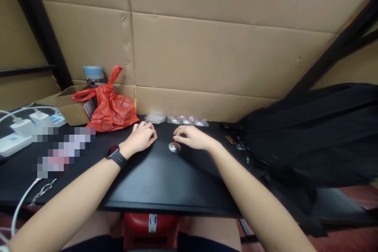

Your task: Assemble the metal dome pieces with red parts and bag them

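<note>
Between the thumb and fingers of my right hand [190,137] is the red stem of a shiny silver disc [175,148], which looks like a spinning top. The disc is low at the black table's surface; whether it touches cannot be told. My left hand [141,137], with a dark watch [116,154] on its wrist, rests on the table to the left of the disc. Its fingers are curled, and a bit of red shows at the fingertips; what it belongs to is hidden. Behind the hands lie three similar silver discs [188,120] in clear wrappers, beside some clear plastic wrappers [155,117].
A knotted red plastic bag [113,106], a cardboard box [71,106] and a blue-lidded bottle [93,73] stand at the back left. A white power strip [14,141] lies farther left. A black bag or cloth [313,134] covers the right side. Cardboard [206,55] lines the back.
</note>
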### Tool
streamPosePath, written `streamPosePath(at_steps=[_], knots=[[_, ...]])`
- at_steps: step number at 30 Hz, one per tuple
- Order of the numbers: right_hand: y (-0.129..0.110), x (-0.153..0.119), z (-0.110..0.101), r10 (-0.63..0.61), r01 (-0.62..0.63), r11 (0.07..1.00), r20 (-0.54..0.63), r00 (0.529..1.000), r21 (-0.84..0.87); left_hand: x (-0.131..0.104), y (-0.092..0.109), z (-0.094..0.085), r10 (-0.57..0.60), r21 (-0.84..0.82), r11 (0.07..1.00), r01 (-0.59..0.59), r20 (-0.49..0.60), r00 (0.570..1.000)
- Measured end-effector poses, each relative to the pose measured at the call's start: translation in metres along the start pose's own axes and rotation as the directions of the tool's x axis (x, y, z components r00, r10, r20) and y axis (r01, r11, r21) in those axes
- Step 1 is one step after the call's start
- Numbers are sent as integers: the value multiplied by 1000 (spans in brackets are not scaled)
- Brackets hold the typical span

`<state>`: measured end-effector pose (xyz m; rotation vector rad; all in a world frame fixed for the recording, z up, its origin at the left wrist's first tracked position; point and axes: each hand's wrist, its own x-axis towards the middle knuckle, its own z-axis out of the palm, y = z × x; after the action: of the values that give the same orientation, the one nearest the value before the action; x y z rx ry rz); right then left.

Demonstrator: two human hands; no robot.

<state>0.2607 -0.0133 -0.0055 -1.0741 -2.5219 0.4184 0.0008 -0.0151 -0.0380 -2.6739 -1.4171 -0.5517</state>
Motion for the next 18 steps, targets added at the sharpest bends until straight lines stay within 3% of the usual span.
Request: streamPosePath(at_steps=[7,18], knots=[[49,-5,-1,270,-288,933,-111,956,-216,3,5,-1,16,-91,996,-24,-90,996],[63,-8,-6,344,-362,923,-148,927,-126,5,13,-14,2,-226,973,-48,-199,980]])
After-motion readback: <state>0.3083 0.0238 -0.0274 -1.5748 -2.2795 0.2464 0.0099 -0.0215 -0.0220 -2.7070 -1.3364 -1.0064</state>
